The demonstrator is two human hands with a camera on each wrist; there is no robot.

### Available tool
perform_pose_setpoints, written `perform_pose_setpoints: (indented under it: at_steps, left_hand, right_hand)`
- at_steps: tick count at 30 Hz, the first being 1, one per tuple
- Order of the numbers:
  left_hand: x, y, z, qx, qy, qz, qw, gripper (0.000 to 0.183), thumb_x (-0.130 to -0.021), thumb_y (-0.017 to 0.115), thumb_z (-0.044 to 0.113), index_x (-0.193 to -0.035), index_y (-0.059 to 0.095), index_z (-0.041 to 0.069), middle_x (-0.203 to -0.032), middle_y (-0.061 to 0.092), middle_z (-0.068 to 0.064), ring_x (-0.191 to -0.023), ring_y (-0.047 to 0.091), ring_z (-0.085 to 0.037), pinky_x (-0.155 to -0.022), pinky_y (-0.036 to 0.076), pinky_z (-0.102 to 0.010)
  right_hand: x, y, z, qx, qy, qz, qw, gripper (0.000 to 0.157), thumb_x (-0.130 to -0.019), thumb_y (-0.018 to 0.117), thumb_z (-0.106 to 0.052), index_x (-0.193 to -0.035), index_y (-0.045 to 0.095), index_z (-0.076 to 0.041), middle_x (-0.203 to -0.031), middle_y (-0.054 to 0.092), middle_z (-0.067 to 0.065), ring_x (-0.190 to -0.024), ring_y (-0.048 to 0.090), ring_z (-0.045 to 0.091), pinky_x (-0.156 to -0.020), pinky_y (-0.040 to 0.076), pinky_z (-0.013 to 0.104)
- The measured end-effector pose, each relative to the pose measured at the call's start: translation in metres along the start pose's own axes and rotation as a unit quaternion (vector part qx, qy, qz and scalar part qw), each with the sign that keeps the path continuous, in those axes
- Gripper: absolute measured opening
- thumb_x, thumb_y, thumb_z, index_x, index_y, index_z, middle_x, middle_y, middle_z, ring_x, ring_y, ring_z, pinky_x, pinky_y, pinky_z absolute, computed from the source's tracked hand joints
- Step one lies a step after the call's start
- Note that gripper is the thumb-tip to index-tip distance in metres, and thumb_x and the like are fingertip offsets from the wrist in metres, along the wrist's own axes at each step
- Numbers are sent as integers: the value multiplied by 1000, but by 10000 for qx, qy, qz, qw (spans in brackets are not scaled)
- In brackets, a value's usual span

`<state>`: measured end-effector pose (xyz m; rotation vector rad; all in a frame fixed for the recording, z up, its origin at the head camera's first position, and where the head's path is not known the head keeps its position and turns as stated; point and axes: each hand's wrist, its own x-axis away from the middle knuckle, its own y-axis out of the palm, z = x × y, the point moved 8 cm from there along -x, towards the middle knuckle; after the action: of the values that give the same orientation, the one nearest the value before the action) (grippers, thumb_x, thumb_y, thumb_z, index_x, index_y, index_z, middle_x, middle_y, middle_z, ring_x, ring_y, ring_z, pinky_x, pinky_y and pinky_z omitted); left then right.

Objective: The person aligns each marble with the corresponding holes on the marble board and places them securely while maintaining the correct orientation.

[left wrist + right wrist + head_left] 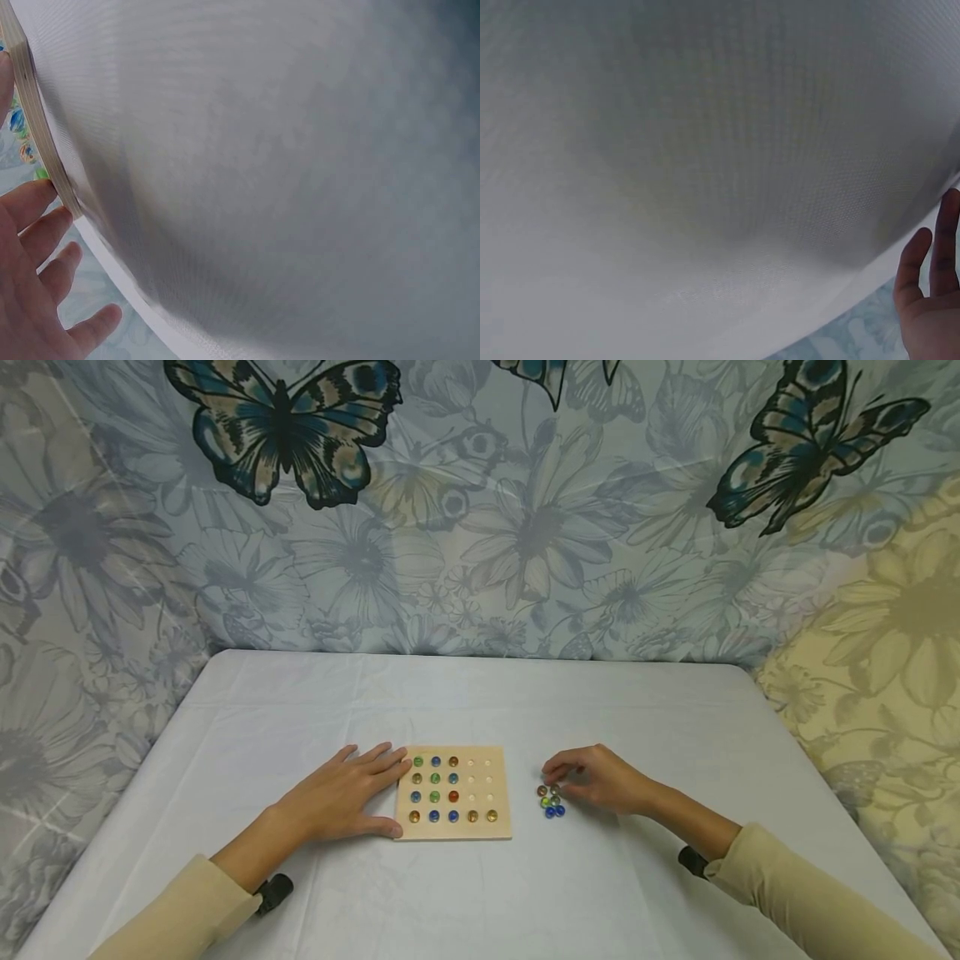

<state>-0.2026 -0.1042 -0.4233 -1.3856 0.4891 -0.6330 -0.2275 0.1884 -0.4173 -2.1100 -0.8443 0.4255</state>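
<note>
Resting with fingers pretty much straight and spread, the left hand [339,795] touches the left edge of a pale wooden board [462,787], thumb down by the near corner. Board's lying flat on the white-covered tabletop [480,702], between the two hands. It's got glass marbles [435,778] sitting in its dimples: three each in the back three rows, toward the left, then five across the near row. Just right of it there's a little huddle of loose marbles [546,802], blue ones [559,811] nearest. Right hand [603,781] has its fingers bent right beside that bunch; honestly can't tell if it's pinching one.
</note>
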Motion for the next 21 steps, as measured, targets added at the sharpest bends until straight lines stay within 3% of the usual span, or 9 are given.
perform_pose_setpoints:
  at_steps: [21]
  left_hand:
    - [1,-1,0,26,-16,-7,10000,92,-75,44,77,-145,34,18,-150,29,0,-137,24,-24,-105,22,-56]
  right_hand:
    - [-7,-3,-4,267,202,81,9994,28,-82,68,-4,-108,65,-10,-95,69,-10,-89,61,2,-77,49,31]
